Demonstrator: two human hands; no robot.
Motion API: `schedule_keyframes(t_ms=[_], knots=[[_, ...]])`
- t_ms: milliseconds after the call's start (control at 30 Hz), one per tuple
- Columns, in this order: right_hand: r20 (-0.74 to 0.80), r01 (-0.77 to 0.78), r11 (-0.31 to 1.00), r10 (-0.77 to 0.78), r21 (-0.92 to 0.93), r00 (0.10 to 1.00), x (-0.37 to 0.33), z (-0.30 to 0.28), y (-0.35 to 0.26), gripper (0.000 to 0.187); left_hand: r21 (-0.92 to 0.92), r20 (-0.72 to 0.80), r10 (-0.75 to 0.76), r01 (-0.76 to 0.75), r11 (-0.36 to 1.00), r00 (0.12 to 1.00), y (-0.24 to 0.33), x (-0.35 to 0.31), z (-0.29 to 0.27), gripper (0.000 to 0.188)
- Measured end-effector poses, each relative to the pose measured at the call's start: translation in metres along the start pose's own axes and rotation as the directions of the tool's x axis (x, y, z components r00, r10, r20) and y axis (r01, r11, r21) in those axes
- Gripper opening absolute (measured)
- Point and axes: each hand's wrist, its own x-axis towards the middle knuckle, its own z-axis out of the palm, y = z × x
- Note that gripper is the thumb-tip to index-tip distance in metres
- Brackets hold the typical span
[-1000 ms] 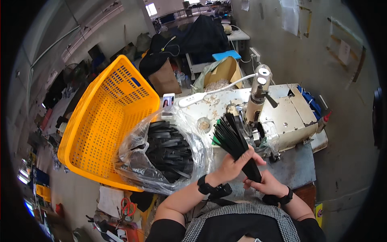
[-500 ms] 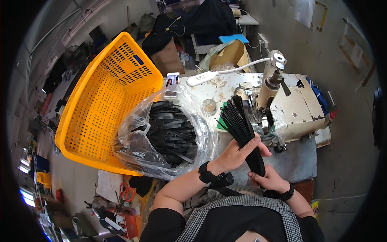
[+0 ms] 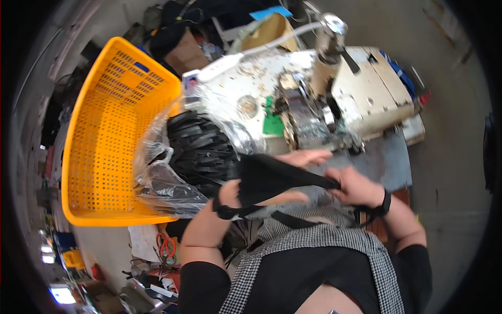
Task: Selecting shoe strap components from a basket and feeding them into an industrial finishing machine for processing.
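Observation:
A bundle of black straps [image 3: 274,178] lies across the palm and wrist of my left hand [image 3: 306,157], its broad end toward the bag and blurred by motion. That hand's fingers are stretched out and apart under the bundle, not wrapped round it. My right hand [image 3: 353,187] is closed on the narrow end of the bundle, to the right. Just left of my left forearm, a clear plastic bag [image 3: 170,180] stands open. More black straps [image 3: 201,149] fill it in a heap.
A yellow perforated basket [image 3: 104,157] stands tilted at left, against the bag. Ahead is a sewing machine [image 3: 319,99] on a pale worktable, with a green piece [image 3: 273,120] and a white lamp arm [image 3: 282,39]. Red-handled scissors [image 3: 166,245] lie at lower left.
The bundle has swung from upright to lying sideways, its broad end now leftward. My left hand has let go its grip and spread its fingers; my right hand still holds the narrow end.

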Motion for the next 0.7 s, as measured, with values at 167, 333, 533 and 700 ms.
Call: schedule_keyframes(t_ms=[167,333,533,700], knots=[[0.0,0.267,0.85,-0.3,-0.455,0.954,0.012,-0.036,0.005,0.03,0.601,-0.079,0.143,-0.067,0.796,0.987,0.02,-0.007,-0.029,0.051],[0.064,0.315,0.635,-0.385,-0.706,0.921,0.023,-0.039,-0.001,0.013,0.201,0.142,-0.35,0.319,0.926,0.926,0.011,0.007,-0.03,0.063],[0.16,0.393,0.61,-0.401,-0.688,0.902,0.034,-0.02,-0.02,0.016,-0.2,0.461,-0.456,0.59,0.782,0.761,-0.038,0.042,0.02,0.027],[0.117,0.324,0.662,-0.337,-0.675,0.934,0.019,-0.021,-0.012,0.016,-0.658,0.485,-0.389,0.62,0.427,0.783,-0.057,0.042,0.043,0.014]])
